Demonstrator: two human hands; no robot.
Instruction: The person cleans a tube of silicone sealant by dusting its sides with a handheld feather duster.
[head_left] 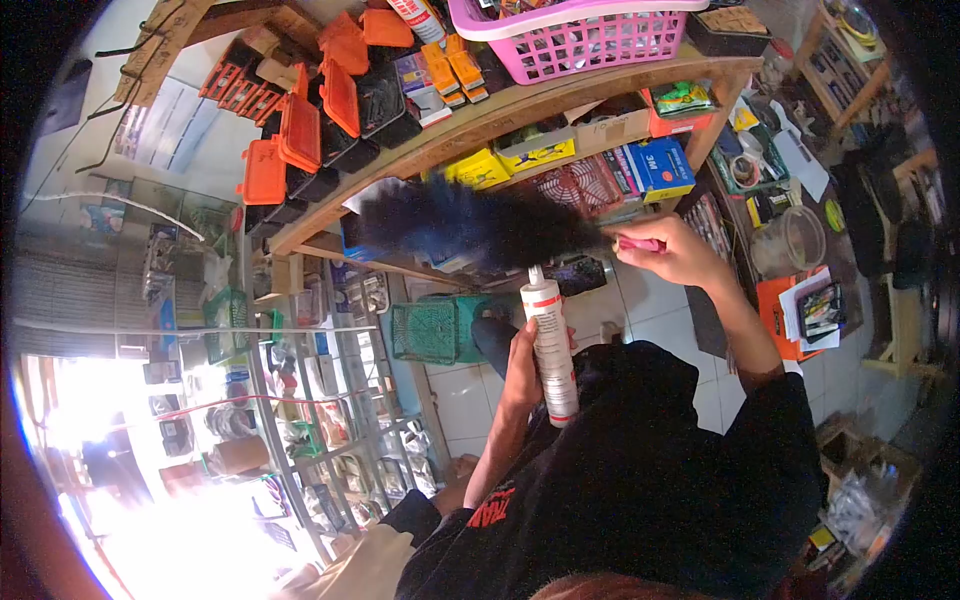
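Wears black shirt [640,460]; clasps white tube [553,360] in left hand [519,374], duster [480,222] beside tube in right hand [683,254]; looks mid-dusting, unfinished.

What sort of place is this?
Probably a hardware shop or its stockroom. The left hand holds a nozzled cartridge, a blue 3M box sits on a crowded wooden shelf, and black bins with orange lids stand above.
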